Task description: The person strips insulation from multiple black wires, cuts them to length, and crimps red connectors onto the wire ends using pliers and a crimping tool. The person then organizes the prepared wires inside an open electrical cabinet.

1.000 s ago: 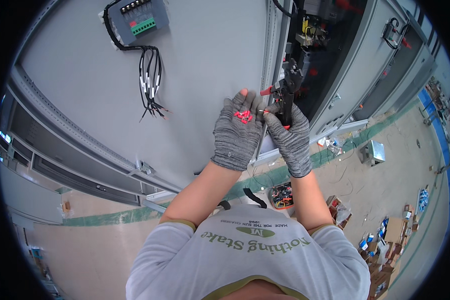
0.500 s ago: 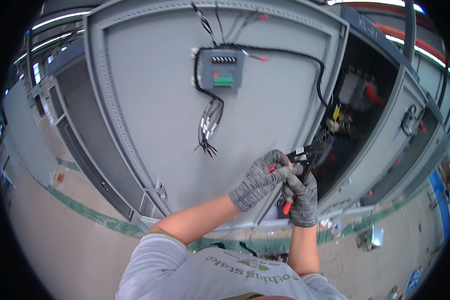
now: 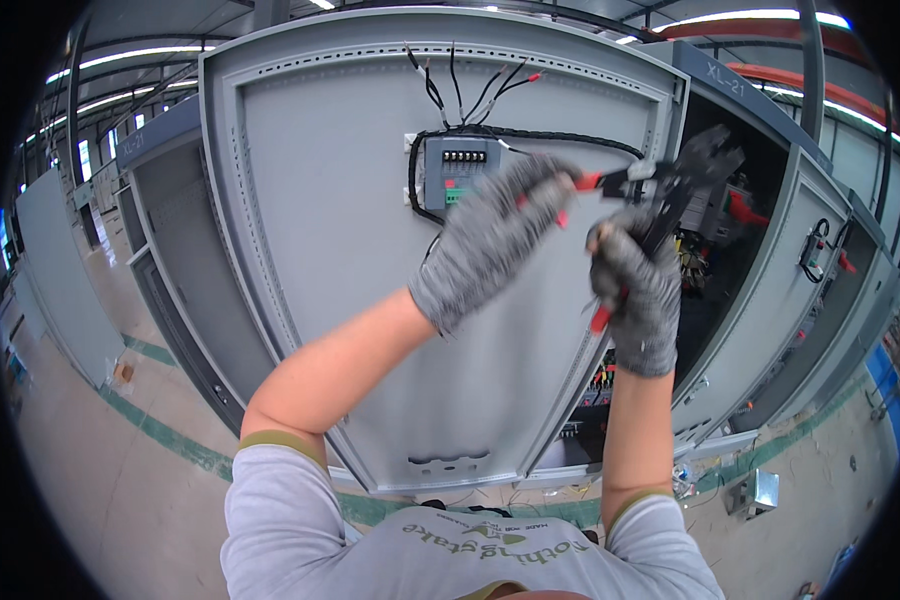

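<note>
My right hand [image 3: 642, 290], in a grey knitted glove, is closed around black crimping pliers [image 3: 692, 190] with red handle ends. The pliers' head points up and right, and the handles are spread. My left hand [image 3: 500, 240], gloved alike and blurred, is in front of a grey terminal module [image 3: 457, 165]. Its fingers are closed, with a small red piece [image 3: 562, 219] showing at them. One red handle end [image 3: 589, 182] is right at its fingertips; whether they touch it is unclear. Black wires [image 3: 475, 100], one red-tipped, fan upward above the module, which my left hand partly hides.
The module is mounted on a grey cabinet door panel [image 3: 370, 380]. To its right, the dark cabinet interior [image 3: 715, 270] holds components and wiring. More grey cabinets [image 3: 185, 240] stand on both sides. A metal box [image 3: 760, 490] lies on the floor at right.
Both hands have risen along the panel, the left up to the module. The pliers have moved up with my right hand, and their handles are wider apart. The view has shifted.
</note>
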Action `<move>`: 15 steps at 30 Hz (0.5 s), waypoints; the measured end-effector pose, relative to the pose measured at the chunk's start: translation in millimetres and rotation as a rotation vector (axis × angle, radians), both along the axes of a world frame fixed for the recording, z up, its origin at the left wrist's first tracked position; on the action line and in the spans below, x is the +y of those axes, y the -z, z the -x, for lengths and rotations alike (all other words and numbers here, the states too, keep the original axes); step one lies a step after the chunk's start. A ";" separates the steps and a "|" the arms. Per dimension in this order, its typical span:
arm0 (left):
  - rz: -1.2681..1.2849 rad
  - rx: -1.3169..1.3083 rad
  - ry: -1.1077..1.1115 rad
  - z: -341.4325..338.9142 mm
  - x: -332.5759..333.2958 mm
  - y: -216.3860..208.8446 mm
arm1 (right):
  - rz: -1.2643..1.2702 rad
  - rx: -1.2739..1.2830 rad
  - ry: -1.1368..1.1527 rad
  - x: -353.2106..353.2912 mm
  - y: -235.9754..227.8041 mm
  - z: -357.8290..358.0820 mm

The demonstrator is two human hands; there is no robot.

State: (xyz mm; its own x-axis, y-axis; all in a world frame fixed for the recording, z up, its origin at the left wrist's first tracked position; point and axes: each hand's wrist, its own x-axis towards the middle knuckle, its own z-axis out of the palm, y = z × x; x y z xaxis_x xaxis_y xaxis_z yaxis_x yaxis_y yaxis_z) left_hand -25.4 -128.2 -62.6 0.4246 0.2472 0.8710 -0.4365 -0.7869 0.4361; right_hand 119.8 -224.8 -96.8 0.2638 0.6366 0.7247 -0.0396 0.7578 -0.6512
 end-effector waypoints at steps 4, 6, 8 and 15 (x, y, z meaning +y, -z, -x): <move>0.024 -0.219 -0.087 -28.6 1.1 -11.3 | -0.228 0.028 0.102 39.0 -45.2 23.5; 0.009 -0.363 -0.122 -41.1 9.9 -19.7 | -0.305 0.116 0.160 56.0 -47.3 33.0; 0.214 -0.229 0.065 -35.9 1.8 -15.9 | -0.279 0.220 0.173 60.5 -38.0 33.5; 0.327 0.034 0.182 -6.7 1.4 -5.2 | -0.160 -0.080 0.101 48.9 -1.6 2.1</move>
